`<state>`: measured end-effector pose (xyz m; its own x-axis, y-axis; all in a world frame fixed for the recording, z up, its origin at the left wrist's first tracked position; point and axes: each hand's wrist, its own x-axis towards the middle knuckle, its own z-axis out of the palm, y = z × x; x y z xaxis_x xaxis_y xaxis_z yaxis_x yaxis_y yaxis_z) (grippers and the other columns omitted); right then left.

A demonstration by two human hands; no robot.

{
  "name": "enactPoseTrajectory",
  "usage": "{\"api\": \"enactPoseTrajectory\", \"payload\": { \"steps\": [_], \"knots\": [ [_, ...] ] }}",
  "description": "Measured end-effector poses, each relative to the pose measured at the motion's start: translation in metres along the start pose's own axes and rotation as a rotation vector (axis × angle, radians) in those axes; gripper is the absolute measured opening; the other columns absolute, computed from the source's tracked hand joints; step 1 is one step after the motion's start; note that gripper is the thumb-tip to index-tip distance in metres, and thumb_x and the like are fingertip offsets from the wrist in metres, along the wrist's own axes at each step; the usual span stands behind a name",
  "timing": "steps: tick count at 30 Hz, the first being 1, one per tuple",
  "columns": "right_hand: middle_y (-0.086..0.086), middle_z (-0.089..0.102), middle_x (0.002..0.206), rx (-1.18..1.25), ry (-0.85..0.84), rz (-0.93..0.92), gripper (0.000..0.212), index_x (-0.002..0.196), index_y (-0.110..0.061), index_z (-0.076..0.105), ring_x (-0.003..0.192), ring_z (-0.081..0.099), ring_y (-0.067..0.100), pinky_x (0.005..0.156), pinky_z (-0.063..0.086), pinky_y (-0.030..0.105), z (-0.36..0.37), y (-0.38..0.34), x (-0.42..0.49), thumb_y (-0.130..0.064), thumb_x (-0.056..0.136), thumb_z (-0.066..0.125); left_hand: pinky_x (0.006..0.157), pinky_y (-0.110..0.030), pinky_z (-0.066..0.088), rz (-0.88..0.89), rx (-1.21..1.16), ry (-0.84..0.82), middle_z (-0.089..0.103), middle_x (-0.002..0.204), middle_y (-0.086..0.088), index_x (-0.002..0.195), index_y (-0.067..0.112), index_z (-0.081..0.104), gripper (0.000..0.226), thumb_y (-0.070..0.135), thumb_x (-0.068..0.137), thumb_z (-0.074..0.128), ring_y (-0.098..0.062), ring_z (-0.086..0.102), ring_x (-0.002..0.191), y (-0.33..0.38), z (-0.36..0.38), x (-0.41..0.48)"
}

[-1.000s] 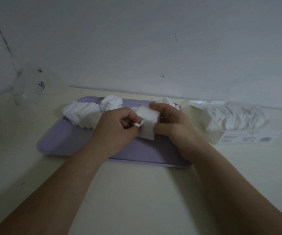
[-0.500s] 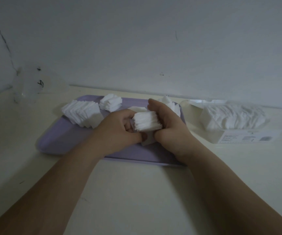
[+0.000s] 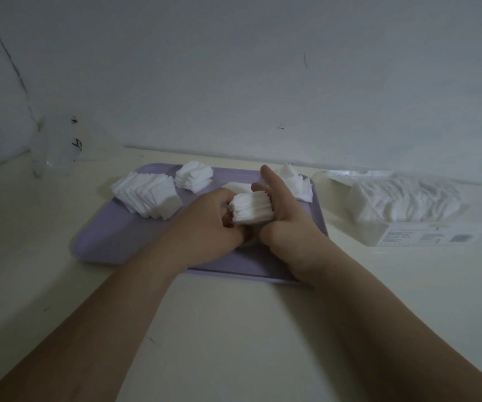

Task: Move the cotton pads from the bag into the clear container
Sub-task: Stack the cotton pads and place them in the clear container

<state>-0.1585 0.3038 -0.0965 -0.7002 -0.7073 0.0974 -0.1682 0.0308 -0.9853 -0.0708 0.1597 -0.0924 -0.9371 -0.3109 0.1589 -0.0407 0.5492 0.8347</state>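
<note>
A stack of white cotton pads (image 3: 253,208) is held on edge above the purple tray (image 3: 109,242). My left hand (image 3: 208,224) grips the stack's left end with curled fingers. My right hand (image 3: 292,227) presses its palm against the right end, fingers straight and pointing away from me. More pads lie on the tray: a fanned row (image 3: 150,195) at the left, a small heap (image 3: 195,177) at the back, and loose ones (image 3: 298,181) beyond my right hand. The clear container (image 3: 408,227) stands right of the tray, packed with pads, with a printed label on its front.
A crumpled clear plastic bag (image 3: 57,146) with black marks stands at the back left against the wall. The cream table (image 3: 234,329) runs to the wall behind the tray. The container's lid (image 3: 361,174) is folded back behind it.
The stack has been turned from flat-face-on to edge-up between my hands. My right fingers, curled over it before, are now straight. Both hands shifted slightly nearer the tray's front.
</note>
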Motion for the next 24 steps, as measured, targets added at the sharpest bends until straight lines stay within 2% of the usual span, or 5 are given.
{"api": "enactPoseTrajectory", "payload": {
  "steps": [4, 8, 13, 17, 24],
  "knots": [
    [-0.013, 0.061, 0.120, -0.212, 0.007, -0.028, 0.097, 0.156, -0.023, 0.043, 0.100, 0.063, -0.005, 0.085, 0.049, 0.010, -0.020, -0.006, -0.001, 0.004, 0.070, 0.081, 0.067, -0.043, 0.054, -0.037, -0.023, 0.008, 0.077, 0.082, -0.005, 0.108, 0.028, 0.069, 0.031, 0.025, 0.079, 0.080, -0.028, 0.069, 0.069, -0.006, -0.003, 0.001],
    [-0.011, 0.064, 0.115, -0.227, 0.263, -0.041, 0.070, 0.148, -0.023, 0.052, 0.094, 0.065, -0.002, 0.082, 0.050, 0.011, -0.031, -0.010, 0.003, -0.007, 0.085, 0.077, 0.060, -0.020, 0.050, -0.141, 0.031, 0.120, 0.074, 0.091, 0.003, 0.122, 0.024, 0.065, 0.039, 0.009, 0.086, 0.071, -0.012, 0.066, 0.075, -0.005, -0.015, 0.014],
    [-0.013, 0.061, 0.108, -0.198, 0.422, -0.018, 0.068, 0.151, -0.014, 0.047, 0.092, 0.062, 0.005, 0.068, 0.045, 0.004, -0.034, -0.011, 0.007, -0.007, 0.088, 0.072, 0.103, -0.035, 0.048, -0.134, 0.460, 0.274, 0.065, 0.131, -0.007, 0.130, 0.017, 0.066, 0.036, 0.017, 0.094, 0.060, -0.027, 0.061, 0.120, -0.001, -0.022, 0.055],
    [-0.017, 0.058, 0.108, -0.174, 0.438, -0.022, 0.068, 0.151, -0.012, 0.047, 0.095, 0.061, 0.004, 0.073, 0.045, 0.004, -0.034, -0.008, 0.008, -0.010, 0.089, 0.073, 0.109, -0.032, 0.042, -0.214, 0.503, 0.124, 0.060, 0.143, -0.009, 0.140, 0.012, 0.058, 0.050, 0.030, 0.094, 0.068, -0.027, 0.057, 0.131, 0.000, -0.012, 0.084],
    [-0.018, 0.058, 0.101, -0.115, 0.436, -0.015, 0.061, 0.144, -0.017, 0.052, 0.092, 0.063, 0.001, 0.077, 0.051, 0.016, -0.036, -0.004, 0.011, -0.010, 0.088, 0.074, 0.061, -0.028, 0.036, -0.233, 0.469, 0.059, 0.065, 0.077, 0.002, 0.078, 0.017, 0.072, 0.024, 0.039, 0.080, 0.080, -0.018, 0.058, 0.079, -0.004, -0.021, 0.078]
  ]
}}
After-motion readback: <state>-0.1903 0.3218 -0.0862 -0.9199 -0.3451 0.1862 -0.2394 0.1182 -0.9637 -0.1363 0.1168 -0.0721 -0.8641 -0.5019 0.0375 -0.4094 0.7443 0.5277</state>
